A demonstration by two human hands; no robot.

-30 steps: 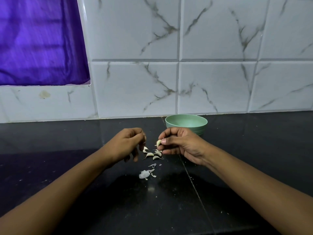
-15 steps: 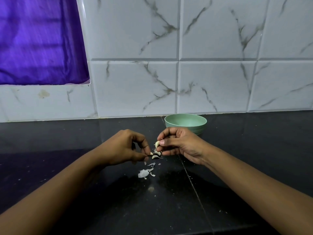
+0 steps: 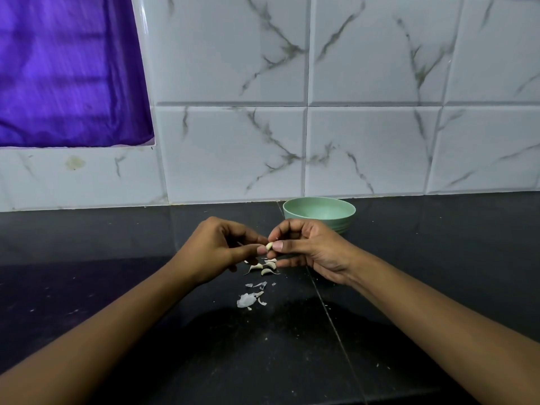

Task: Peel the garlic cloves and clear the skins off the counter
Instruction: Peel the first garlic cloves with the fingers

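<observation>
My right hand pinches a small pale garlic clove between thumb and fingers above the black counter. My left hand meets it from the left, its thumb and fingertips touching the same clove. Just below the hands lie a few unpeeled cloves on the counter. Closer to me sits a small scatter of papery white skins.
A pale green bowl stands behind my right hand, near the marble-tiled wall. A purple cloth fills an opening at the upper left. The dark counter carries tiny white flecks.
My left hand dipped to the cloves on the counter, then rose and came right to the clove that my right hand holds. The right hand barely moved.
</observation>
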